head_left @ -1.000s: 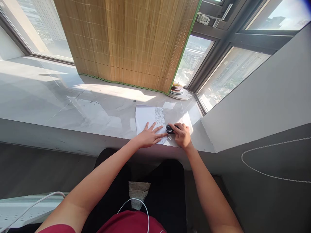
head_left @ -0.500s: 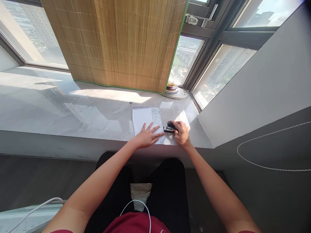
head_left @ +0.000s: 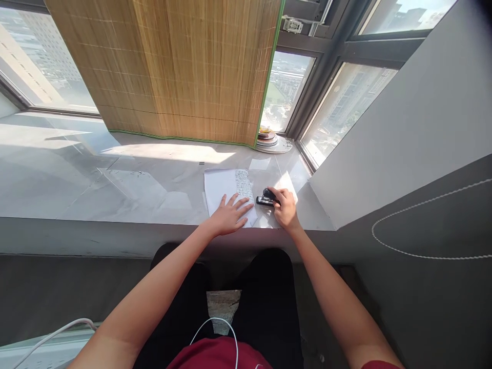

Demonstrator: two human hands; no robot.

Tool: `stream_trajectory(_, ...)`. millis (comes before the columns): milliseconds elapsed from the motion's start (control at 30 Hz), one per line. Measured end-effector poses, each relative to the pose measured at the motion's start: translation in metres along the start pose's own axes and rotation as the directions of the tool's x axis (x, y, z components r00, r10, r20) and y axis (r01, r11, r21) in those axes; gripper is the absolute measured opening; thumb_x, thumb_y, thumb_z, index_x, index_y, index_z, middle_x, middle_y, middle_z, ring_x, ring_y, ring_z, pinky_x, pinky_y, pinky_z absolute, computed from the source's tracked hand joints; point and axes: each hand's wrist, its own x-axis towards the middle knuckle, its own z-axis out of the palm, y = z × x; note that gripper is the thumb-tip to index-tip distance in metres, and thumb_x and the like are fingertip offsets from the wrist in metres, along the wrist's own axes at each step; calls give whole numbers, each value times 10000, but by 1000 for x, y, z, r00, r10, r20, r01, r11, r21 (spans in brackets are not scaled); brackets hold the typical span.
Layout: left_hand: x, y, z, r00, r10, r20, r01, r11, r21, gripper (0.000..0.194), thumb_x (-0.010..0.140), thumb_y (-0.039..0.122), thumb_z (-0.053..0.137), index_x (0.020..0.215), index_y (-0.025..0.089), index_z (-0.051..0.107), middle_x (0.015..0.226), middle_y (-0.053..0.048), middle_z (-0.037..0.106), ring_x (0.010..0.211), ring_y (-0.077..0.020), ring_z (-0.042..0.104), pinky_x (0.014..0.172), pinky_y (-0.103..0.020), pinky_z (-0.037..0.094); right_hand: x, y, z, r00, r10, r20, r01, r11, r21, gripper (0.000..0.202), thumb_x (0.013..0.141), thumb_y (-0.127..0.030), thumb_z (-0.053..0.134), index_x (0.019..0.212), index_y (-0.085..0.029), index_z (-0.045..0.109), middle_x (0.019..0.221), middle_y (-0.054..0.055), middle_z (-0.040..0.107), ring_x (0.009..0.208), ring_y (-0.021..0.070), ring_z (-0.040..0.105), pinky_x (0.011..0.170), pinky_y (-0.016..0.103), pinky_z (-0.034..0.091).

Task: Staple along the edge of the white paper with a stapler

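White sheets of paper (head_left: 220,185), with a printed or written strip along the right side, lie on the stone window ledge. My left hand (head_left: 228,215) rests flat on their lower right part, fingers spread. Just right of the paper is a black stapler (head_left: 265,200), its jaws pointing left and apart from the paper's edge. My right hand (head_left: 285,207) is wrapped around the back end of the stapler. The stapler's rear is hidden by my fingers.
A bamboo blind (head_left: 177,72) hangs over the window behind the ledge (head_left: 92,189). Stacked plates (head_left: 268,138) stand in the back right corner. A wall (head_left: 384,133) slopes in on the right, with a beaded cord (head_left: 378,241) hanging beside it.
The stapler in my right hand has come away from the paper's right edge, leaving a small gap. My left hand stays on the paper. The view has shifted slightly.
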Motion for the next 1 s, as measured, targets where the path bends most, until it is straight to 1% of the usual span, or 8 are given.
stream_trajectory(167, 3, 4, -2, 1000, -23, -14, 23, 1000, 4, 616, 1049, 470, 428, 1659, 418, 369, 1729, -20, 352, 1598, -431, 223, 1250, -774, 144, -1, 0, 1, 1000, 1, 2, -1, 999, -41, 644, 878, -81, 474, 1447, -338, 634, 1164, 77, 630, 1035, 278, 567, 936, 433, 514)
stream_trajectory(333, 4, 5, -5, 1000, -22, -10, 22, 1000, 11, 612, 1028, 437, 468, 1636, 455, 402, 1710, -17, 370, 1566, -437, 251, 1238, -777, 159, -1, 1, 1, 1000, -11, 6, 11, 999, -50, 663, 871, -90, 505, 1469, -351, 622, 1182, 86, 627, 1050, 291, 566, 933, 439, 525)
stream_trajectory(467, 3, 6, -6, 1000, 4, -12, -3, 1000, 28, 560, 1046, 406, 446, 1599, 491, 451, 1700, -26, 370, 1561, -444, 253, 1214, -799, 172, -2, 2, 2, 1000, -9, 15, 9, 999, -54, 664, 882, -87, 497, 1478, -356, 613, 1186, 85, 623, 1051, 292, 564, 937, 441, 519)
stream_trajectory(600, 2, 6, -4, 1000, 22, -18, -21, 999, 25, 537, 1061, 392, 430, 1580, 523, 464, 1708, -21, 346, 1578, -457, 227, 1204, -820, 161, -2, 3, 2, 1000, -13, 15, 14, 998, -55, 655, 891, -99, 502, 1486, -352, 608, 1179, 88, 623, 1040, 291, 563, 935, 445, 518)
stream_trajectory(700, 2, 5, -4, 1000, 14, -14, -14, 1000, 14, 527, 1056, 404, 449, 1574, 496, 484, 1711, -24, 348, 1585, -452, 223, 1216, -813, 155, -3, 3, 2, 1000, -17, 14, 18, 999, -46, 636, 909, -118, 502, 1488, -361, 603, 1187, 84, 620, 1049, 290, 566, 938, 445, 519)
stream_trajectory(800, 2, 5, -5, 1000, 8, -12, -8, 1000, -1, 510, 1058, 423, 449, 1563, 462, 505, 1714, -27, 350, 1589, -449, 227, 1218, -816, 157, -3, 3, 1, 998, -51, 40, 52, 999, -14, 612, 938, -130, 508, 1495, -368, 595, 1210, 82, 618, 1069, 290, 577, 953, 446, 521)
stream_trajectory(900, 1, 6, -5, 1000, 11, -15, -11, 1000, -10, 514, 1060, 417, 448, 1571, 447, 495, 1717, -35, 350, 1599, -443, 221, 1222, -816, 155, -3, 1, 1, 992, -106, 72, 105, 994, 18, 594, 972, -140, 497, 1518, -359, 580, 1220, 91, 625, 1080, 291, 583, 965, 451, 526)
stream_trajectory(1000, 0, 6, -6, 1000, 15, -14, -15, 1000, -3, 533, 1064, 409, 450, 1596, 452, 461, 1721, -43, 346, 1612, -431, 204, 1231, -804, 150, -4, -1, 2, 989, -134, 66, 133, 991, 13, 571, 998, -144, 462, 1522, -333, 588, 1213, 107, 631, 1070, 294, 580, 971, 466, 526)
